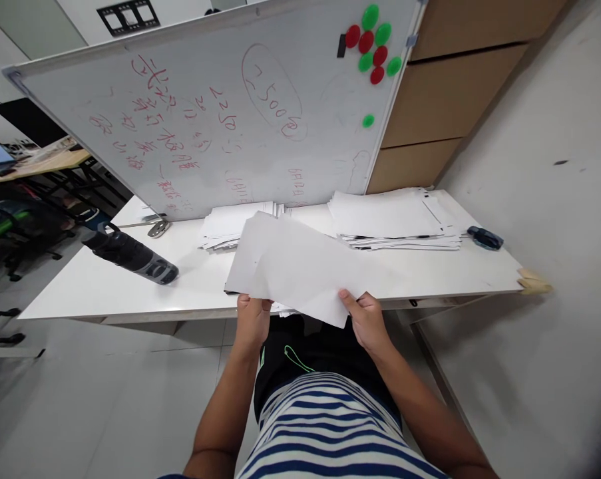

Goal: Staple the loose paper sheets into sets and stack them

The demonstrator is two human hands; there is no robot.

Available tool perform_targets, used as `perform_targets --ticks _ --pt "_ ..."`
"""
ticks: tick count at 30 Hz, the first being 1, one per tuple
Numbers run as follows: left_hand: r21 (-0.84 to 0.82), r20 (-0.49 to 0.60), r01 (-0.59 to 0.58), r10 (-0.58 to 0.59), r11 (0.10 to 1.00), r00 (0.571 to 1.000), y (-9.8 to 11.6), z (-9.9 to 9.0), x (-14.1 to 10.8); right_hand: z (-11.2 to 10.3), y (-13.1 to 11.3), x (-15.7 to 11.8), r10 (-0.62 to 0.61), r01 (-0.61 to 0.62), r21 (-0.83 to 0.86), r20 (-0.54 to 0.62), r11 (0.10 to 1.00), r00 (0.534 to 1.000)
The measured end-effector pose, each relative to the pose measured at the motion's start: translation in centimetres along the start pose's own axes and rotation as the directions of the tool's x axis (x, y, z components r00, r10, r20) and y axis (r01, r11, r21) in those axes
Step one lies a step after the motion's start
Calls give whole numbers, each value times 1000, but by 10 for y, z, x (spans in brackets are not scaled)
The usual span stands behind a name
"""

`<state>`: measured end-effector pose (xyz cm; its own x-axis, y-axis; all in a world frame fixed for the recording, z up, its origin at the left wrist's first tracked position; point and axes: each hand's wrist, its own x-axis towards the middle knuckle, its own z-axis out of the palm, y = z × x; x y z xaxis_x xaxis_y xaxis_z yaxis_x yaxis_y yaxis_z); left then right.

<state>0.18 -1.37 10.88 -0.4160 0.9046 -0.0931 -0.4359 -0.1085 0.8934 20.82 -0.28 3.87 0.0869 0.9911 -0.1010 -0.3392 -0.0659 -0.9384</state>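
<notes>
Both hands hold white paper sheets [300, 266] over the front edge of the white table. My left hand [253, 319] is closed on the lower left edge of the sheets, where a dark strip shows underneath. At the lower right corner, my right hand [365, 319] pinches a sheet, thumb on top. The sheets fan out at different angles; how many there are I cannot tell. Just beyond them lies a paper stack [225, 226] on the left. A larger paper stack [390, 216], with uneven edges, lies to the right.
A dark bottle [133, 256] rests at the table's left, near a computer mouse [159, 228]. A whiteboard [200, 80] with red writing and magnets rises behind. Cardboard boxes [440, 93] stand back right. A small dark blue object [486, 237] lies near the right wall.
</notes>
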Motion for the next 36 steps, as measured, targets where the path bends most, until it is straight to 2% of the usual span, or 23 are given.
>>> perform_targets --ticks 4,7,12,17,21,24,28,34,36 --pt "-61 158 82 -72 995 985 -9 -4 -13 9 2 -3 2 -1 -42 25 999 1000" --pt "-123 197 117 -92 985 976 -13 -8 -21 12 3 -4 33 -32 -31 22 999 999" --pt "-194 112 92 -71 977 991 -15 -3 -31 12 4 -6 67 -67 -44 17 997 998" --pt "-106 99 -2 12 994 995 -28 5 -37 14 6 -10 68 -67 -102 5 993 998" --pt "33 -83 57 -54 998 995 -37 7 -36 16 8 -15 58 -54 -126 22 990 998" --pt "-28 -150 62 -66 998 987 -33 10 -32 17 8 -20 92 -83 -143 58 986 994" --pt "-122 -134 57 -74 991 988 -20 13 -28 21 4 -27 177 -145 -179 176 973 968" --pt "-190 -27 141 -148 972 989 -14 15 -29 25 -1 -30 312 -351 71 322 934 894" --pt "-209 -25 153 -161 966 987 -13 17 -29 23 0 -29 290 -339 118 307 933 906"
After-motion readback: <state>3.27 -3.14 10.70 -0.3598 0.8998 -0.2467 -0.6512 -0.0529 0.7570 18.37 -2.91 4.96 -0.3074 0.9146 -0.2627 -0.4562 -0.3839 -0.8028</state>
